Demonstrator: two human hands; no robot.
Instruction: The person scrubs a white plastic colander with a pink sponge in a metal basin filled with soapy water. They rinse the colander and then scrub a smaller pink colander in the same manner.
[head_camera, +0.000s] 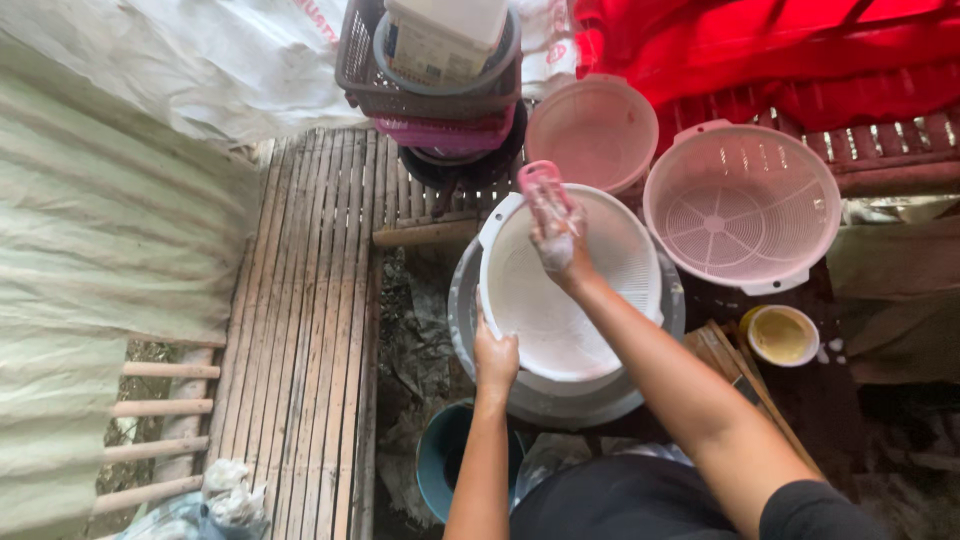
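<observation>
A white plastic strainer basket (530, 300) stands tilted inside a grey metal basin (580, 405). My left hand (495, 362) grips the basket's near rim. My right hand (558, 238), covered in soap foam, holds a pink scrubbing brush (545, 190) against the basket's far upper rim.
A second pale pink strainer basket (742, 205) and a translucent pink bowl (592, 130) sit behind. A stack of crates with a tub (432, 75) stands at the back. A small yellow bowl (781, 335) lies right, a teal bucket (440, 460) below, bamboo slats (305, 330) left.
</observation>
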